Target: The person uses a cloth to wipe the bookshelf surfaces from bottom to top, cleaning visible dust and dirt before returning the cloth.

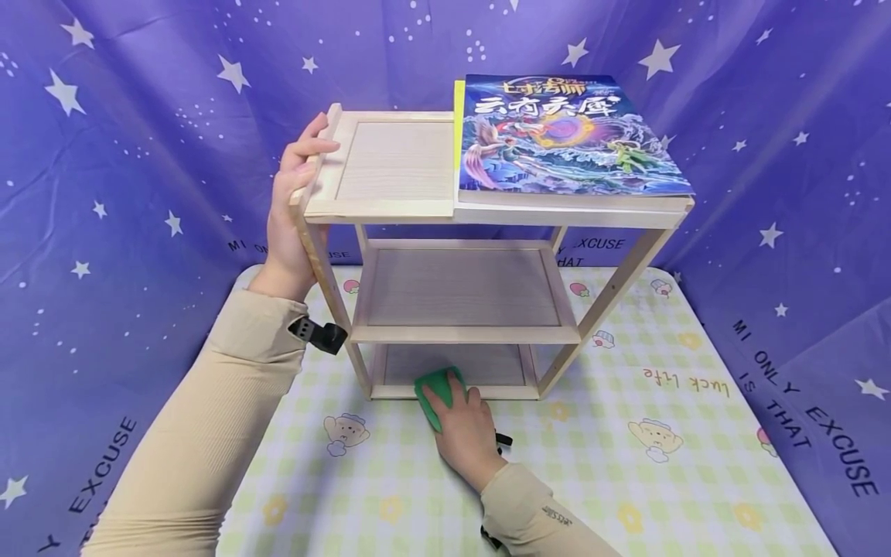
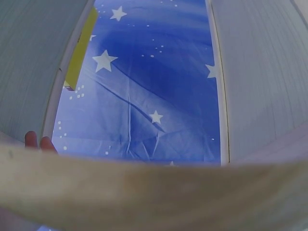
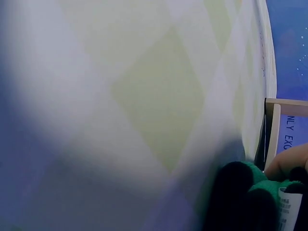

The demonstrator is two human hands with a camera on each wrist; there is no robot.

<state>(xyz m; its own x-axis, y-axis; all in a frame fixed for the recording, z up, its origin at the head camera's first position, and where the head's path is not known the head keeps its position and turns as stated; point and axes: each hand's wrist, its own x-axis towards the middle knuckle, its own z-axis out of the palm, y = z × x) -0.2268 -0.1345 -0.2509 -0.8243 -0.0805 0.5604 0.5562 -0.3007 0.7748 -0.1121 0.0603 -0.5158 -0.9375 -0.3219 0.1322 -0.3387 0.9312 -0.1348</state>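
Note:
A pale wooden three-tier shelf (image 1: pixel 462 333) stands on the table. My left hand (image 1: pixel 295 209) grips the left end of its top tier, with fingers over the rim; two of its fingertips (image 2: pixel 31 139) show in the left wrist view, at the left. Down at the front edge of the bottom tier (image 1: pixel 452 363), my right hand (image 1: pixel 468 433) holds a folded green cloth (image 1: pixel 438 381) against the wood. In the right wrist view the green cloth (image 3: pixel 260 185) is bunched among the fingers, with a white label (image 3: pixel 288 207) showing.
Books with a blue illustrated cover (image 1: pixel 567 139) on top lie on the right half of the top tier; a yellow edge (image 1: pixel 458 131) shows beside them. A checked cloth (image 1: pixel 612 495) covers the table. Purple star-printed curtains (image 1: pixel 139 155) hang around it.

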